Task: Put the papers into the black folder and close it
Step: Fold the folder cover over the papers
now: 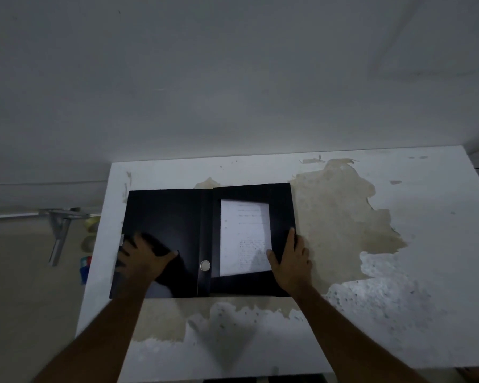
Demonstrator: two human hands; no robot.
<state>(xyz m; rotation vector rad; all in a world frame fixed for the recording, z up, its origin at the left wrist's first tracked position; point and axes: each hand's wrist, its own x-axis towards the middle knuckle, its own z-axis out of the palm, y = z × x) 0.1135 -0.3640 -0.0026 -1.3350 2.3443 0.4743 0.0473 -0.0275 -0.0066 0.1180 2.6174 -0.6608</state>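
Observation:
The black folder [172, 217] lies open and flat on the white table [398, 299]. Its right half holds the white printed papers [245, 233], framed by black inner flaps. A round silver button [205, 265] sits on the spine strip near the front. My left hand [143, 258] rests on the left cover near its outer edge, fingers spread over it. My right hand [292, 258] lies on the right flap, with the thumb touching the lower right corner of the papers and the fingers along the flap's outer edge.
The tabletop has large worn patches of peeled beige surface [343, 217] to the right of the folder and in front of it. Left of the table, lower down, are tape rolls [91, 223], a metal bracket [60, 236] and a small coloured box [85, 266]. A plain wall rises behind.

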